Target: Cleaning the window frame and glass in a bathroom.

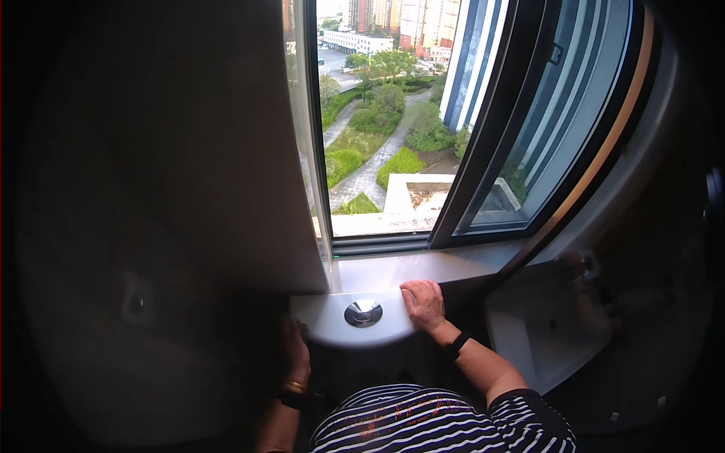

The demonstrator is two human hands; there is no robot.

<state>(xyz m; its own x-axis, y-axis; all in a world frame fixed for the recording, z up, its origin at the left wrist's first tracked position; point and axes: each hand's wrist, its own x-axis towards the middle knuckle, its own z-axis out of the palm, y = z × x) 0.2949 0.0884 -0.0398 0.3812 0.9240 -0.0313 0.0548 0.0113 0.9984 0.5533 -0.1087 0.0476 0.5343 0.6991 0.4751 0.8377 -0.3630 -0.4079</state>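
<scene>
A white toilet tank lid (317, 325) with a round chrome flush button (363, 313) lies before me, below the window sill. My right hand (423, 303) rests on the lid's right end, its fingers curled over the back edge. Left of the lid, in shadow, is my left hand (297, 351), close to the lid's left end. Its fingers are dark and blurred, so I cannot tell whether they touch or hold anything.
Beyond the lid are a pale window sill (408, 266) and a sliding window with a dark frame (487, 124); greenery and buildings show outside. A dark wall (170, 170) stands on the left. A white washbasin (524, 340) is at the right.
</scene>
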